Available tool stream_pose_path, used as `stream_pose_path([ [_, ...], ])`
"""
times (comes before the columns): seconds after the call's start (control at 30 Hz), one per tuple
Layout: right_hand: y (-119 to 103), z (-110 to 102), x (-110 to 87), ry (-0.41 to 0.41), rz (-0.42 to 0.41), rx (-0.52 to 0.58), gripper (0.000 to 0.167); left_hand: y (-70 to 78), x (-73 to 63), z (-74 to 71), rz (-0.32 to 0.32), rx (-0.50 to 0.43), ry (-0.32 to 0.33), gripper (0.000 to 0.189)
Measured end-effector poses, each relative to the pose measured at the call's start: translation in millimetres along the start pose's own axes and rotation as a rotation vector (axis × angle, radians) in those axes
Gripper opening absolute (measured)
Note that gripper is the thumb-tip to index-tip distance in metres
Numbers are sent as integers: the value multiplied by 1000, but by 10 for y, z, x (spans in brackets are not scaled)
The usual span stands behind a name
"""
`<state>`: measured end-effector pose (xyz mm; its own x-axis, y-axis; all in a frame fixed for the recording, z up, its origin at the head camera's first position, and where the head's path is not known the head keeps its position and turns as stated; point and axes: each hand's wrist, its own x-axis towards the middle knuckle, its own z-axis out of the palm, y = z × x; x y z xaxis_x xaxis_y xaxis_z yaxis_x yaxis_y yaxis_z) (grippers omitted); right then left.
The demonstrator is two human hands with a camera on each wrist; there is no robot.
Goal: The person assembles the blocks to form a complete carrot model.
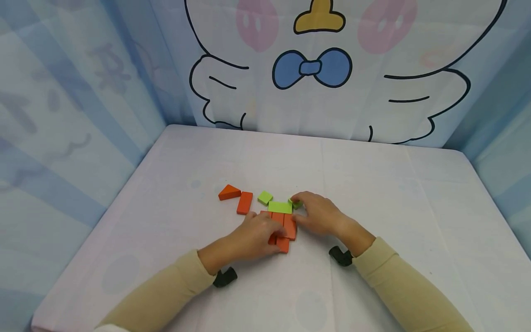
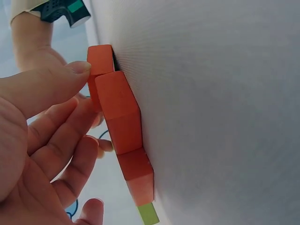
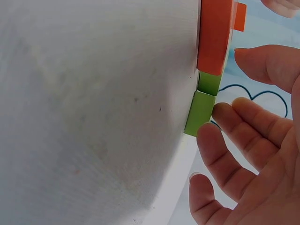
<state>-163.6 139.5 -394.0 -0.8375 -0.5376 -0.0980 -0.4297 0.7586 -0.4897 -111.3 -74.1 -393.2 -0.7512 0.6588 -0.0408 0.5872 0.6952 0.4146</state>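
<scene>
Orange blocks (image 1: 290,226) lie side by side with a light green block (image 1: 280,207) across their far end. My left hand (image 1: 256,234) reaches over the near end of this group. Its thumb and fingertips pinch the small orange block (image 2: 101,59) at the near end, seen in the left wrist view. My right hand (image 1: 321,213) is at the far right corner, its fingertips touching a small green block (image 3: 200,113) beside the long green one. In the right wrist view its fingers are loosely bent and the thumb is apart from the blocks.
An orange triangular block (image 1: 229,192), a loose orange rectangular block (image 1: 244,203) and a small green block (image 1: 265,198) lie left of and behind the group. A white cloth covers the table (image 1: 373,184). Printed curtains (image 1: 315,106) hang behind and at the sides.
</scene>
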Motion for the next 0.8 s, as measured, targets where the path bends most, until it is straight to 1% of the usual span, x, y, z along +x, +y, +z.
stream_pose_path([
  [0.13,1,-2,-2,-1,-2,-5,45,-11,-15,-13,-1,-6,3,25],
  [0.23,3,-7,-5,-6,-4,-8,46,-52,-36,-43,-4,-19,-1,26],
  [0.3,5,-10,-7,-10,-7,-9,47,-94,-56,-61,-13,-26,-11,30],
  [0.4,10,-15,-9,-17,-8,-6,47,-163,-93,-76,-25,-25,-44,37],
  [0.53,19,-19,-8,-26,-3,-8,48,-221,-141,-85,-36,-33,-74,46],
  [0.8,21,-12,-9,-33,11,-17,50,-234,-162,-70,-49,-37,-67,46],
])
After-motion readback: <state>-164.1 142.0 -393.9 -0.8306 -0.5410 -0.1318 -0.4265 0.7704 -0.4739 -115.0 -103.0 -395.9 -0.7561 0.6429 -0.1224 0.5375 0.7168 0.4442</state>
